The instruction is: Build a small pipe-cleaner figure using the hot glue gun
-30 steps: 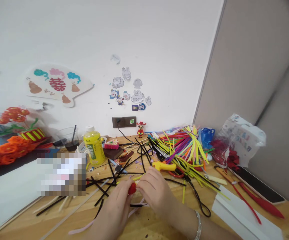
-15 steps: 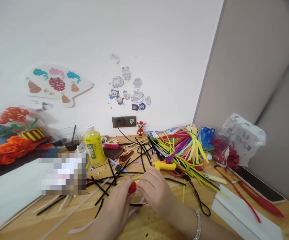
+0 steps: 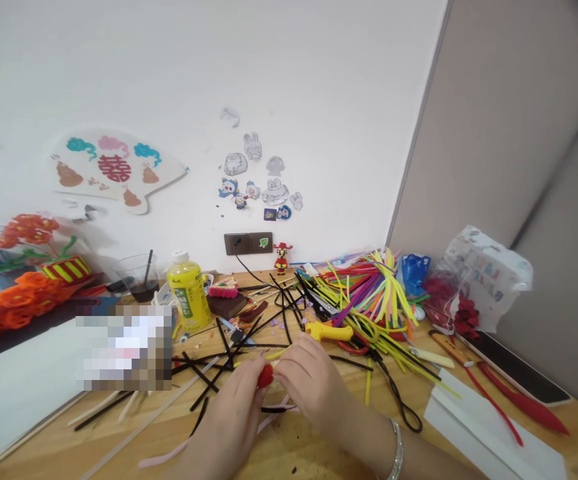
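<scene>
Low in the middle of the head view, my left hand (image 3: 233,413) is closed round a small red piece (image 3: 265,377) that looks fuzzy; its shape is mostly covered by fingers. My right hand (image 3: 309,383) meets it from the right, fingertips pinched at the red piece's edge, where a small pale bit shows. Just beyond the knuckles of my right hand lies a yellow-handled tool (image 3: 329,331). Black pipe cleaners (image 3: 201,377) are scattered left of the hands, and a pink strip (image 3: 166,457) runs beneath them.
A yellow bottle (image 3: 189,293) and a plastic cup (image 3: 137,277) stand at back left. Bundled coloured pipe cleaners (image 3: 369,293) fill the back right. A small red figurine (image 3: 281,259) stands by the wall. White paper (image 3: 489,433) and a dark phone-like slab (image 3: 513,367) lie on the right.
</scene>
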`<state>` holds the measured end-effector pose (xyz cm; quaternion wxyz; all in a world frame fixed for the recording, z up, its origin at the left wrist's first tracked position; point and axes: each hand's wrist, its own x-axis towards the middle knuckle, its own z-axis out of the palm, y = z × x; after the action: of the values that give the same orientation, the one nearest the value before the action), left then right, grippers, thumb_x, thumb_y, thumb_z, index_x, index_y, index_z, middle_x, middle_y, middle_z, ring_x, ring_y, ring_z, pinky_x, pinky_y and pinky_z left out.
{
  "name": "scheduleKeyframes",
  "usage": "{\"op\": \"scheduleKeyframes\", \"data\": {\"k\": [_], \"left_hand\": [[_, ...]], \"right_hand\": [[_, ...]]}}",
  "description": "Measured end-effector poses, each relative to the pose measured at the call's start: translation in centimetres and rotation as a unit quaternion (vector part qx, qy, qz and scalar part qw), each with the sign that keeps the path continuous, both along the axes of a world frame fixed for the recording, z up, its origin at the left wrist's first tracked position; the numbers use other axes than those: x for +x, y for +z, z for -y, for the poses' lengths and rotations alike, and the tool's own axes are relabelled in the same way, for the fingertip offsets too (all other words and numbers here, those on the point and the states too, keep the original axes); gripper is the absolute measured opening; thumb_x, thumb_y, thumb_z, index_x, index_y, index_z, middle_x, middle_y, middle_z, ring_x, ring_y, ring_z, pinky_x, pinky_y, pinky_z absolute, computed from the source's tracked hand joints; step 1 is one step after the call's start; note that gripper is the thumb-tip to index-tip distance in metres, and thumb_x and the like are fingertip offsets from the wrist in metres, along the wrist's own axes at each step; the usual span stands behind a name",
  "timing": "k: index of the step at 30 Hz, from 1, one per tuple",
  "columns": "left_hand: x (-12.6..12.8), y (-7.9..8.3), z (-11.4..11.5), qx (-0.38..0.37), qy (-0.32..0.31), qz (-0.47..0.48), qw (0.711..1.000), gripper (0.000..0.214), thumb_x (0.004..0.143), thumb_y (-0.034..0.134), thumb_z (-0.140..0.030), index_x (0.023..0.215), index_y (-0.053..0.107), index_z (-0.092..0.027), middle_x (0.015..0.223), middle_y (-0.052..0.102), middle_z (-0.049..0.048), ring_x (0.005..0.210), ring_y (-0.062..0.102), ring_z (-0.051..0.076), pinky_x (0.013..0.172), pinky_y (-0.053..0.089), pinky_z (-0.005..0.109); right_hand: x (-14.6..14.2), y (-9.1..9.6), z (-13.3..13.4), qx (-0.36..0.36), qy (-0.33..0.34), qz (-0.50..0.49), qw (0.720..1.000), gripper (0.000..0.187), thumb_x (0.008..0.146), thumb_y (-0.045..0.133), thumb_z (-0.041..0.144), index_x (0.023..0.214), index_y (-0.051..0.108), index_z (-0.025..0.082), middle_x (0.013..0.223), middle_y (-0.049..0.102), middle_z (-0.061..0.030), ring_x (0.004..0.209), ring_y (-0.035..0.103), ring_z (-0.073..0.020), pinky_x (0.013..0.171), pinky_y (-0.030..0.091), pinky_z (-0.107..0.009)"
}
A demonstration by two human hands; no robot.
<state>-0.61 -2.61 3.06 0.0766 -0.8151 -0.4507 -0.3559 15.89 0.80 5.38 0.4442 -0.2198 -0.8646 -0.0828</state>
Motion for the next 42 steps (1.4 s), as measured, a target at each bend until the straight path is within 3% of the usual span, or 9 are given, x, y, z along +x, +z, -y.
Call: {"op": "scheduleKeyframes", "data": {"k": [13,22,42], "left_hand": [[0.02,-0.13,0.09,0.020,0.009,0.018,1.000,0.023,0.084,0.038,-0.014,0.104,0.049,-0.017,0.091,0.068,0.0106,0.081,0.066,0.020,0.071,0.054,0.029],[0.38,0.69,0.12,0.024,-0.006,0.028,0.999,0.025,0.083,0.038,-0.011,0.104,0.049,-0.019,0.086,0.068,0.0079,0.075,0.066,0.018,0.067,0.054,0.026],[0.16,0.21,0.10,0.020,0.001,0.013,1.000,0.023,0.085,0.038,-0.013,0.106,0.047,-0.016,0.090,0.067,0.0100,0.080,0.066,0.018,0.071,0.054,0.027]], "right_hand": [[-0.04,-0.16,-0.11,0.005,-0.005,0.006,1.000,0.025,0.089,0.039,0.013,0.071,0.055,0.015,0.067,0.057,-0.0047,0.067,0.045,-0.0163,0.068,0.040,-0.032],[-0.08,-0.24,-0.14,0.013,-0.008,0.005,1.000,0.026,0.089,0.038,0.013,0.070,0.055,0.015,0.066,0.057,-0.0046,0.066,0.044,-0.0166,0.067,0.041,-0.032],[-0.06,-0.06,-0.04,0.001,-0.002,0.005,1.000,0.025,0.090,0.038,0.012,0.071,0.055,0.014,0.067,0.057,-0.0047,0.067,0.045,-0.0164,0.069,0.040,-0.033]]}}
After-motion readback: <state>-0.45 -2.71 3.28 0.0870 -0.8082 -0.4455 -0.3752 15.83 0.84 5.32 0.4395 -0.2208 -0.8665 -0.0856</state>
